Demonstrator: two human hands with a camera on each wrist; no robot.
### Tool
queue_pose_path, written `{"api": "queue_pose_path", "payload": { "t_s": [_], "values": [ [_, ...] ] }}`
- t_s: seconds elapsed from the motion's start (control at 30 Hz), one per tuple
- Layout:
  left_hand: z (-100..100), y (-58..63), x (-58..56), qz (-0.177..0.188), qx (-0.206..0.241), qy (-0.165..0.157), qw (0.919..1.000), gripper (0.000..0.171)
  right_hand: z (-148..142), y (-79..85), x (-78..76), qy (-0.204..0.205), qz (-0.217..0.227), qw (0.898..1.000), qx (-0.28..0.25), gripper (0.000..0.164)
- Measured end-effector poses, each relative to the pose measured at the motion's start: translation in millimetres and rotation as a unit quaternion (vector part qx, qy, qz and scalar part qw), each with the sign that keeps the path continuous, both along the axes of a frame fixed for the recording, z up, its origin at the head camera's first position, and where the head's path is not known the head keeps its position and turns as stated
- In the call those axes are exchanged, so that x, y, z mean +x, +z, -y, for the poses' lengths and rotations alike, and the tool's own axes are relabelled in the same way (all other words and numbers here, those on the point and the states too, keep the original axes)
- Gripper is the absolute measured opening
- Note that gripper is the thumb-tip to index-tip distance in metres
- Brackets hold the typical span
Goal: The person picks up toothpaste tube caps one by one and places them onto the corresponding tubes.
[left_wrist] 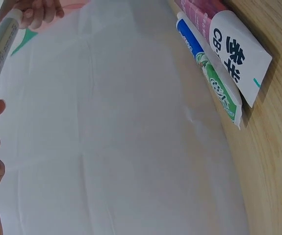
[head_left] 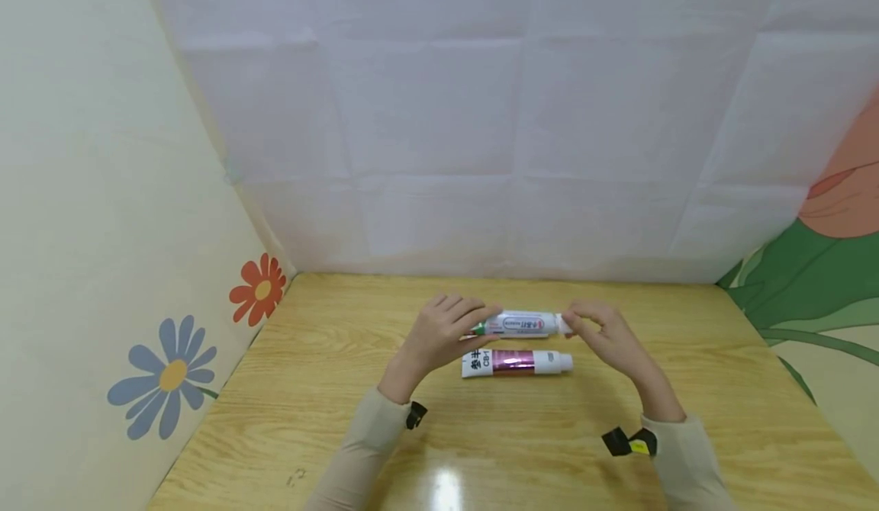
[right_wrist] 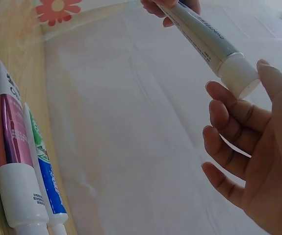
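Observation:
My left hand grips a white and silver toothpaste tube by its left end, holding it sideways above the table. At the other end, my right hand has its thumb and index finger at the white cap, pinching it, while the remaining fingers stay loosely bent. A pink and white toothpaste tube lies on the table, nearer the body. Beside it in the wrist views is a blue and green toothpaste tube, mostly hidden in the head view behind the held one.
The wooden table meets a white sheet hung at the back. Side walls carry painted flowers. A black strap sits at the right wrist, another at the left.

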State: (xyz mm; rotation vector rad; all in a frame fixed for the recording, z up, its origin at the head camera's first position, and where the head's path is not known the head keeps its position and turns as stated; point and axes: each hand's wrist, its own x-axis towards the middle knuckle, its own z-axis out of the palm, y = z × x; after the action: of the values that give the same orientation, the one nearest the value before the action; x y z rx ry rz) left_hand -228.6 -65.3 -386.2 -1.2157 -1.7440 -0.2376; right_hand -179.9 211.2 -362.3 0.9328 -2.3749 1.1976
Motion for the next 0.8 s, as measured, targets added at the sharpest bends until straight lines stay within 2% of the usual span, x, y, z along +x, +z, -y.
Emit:
{"api": "queue_pose_path", "payload": {
  "t_s": [0.1, 0.3, 0.57, 0.73, 0.8],
  "values": [
    [-0.3, -1.0, -0.4, 0.001, 0.003, -0.001, 1.0000, 0.042, 3.0, 9.5, 7.3, -0.007, 0.006, 1.000, 0.005, 0.026],
    [-0.2, -0.7, -0.6, 0.010, 0.005, -0.004, 0.9999, 0.043, 0.8, 14.5, 11.5, -0.015, 0.022, 0.999, 0.035, 0.017],
    [0.3, 1.8, 0.4, 0.008, 0.006, -0.014, 0.9999, 0.044, -6.3, 6.4, 5.2, -0.017, 0.029, 0.998, 0.053, 0.013],
    [0.8, 1.4, 0.2, 0.008, 0.003, -0.011, 0.9999, 0.045, -1.5, 14.9, 11.3, -0.028, 0.043, 0.998, 0.037, 0.028],
    [1.0, 1.0, 0.0, 0.008, 0.001, -0.010, 0.9999, 0.046, -1.1, 14.8, 10.8, -0.025, 0.038, 0.999, 0.029, 0.027]
  ]
}}
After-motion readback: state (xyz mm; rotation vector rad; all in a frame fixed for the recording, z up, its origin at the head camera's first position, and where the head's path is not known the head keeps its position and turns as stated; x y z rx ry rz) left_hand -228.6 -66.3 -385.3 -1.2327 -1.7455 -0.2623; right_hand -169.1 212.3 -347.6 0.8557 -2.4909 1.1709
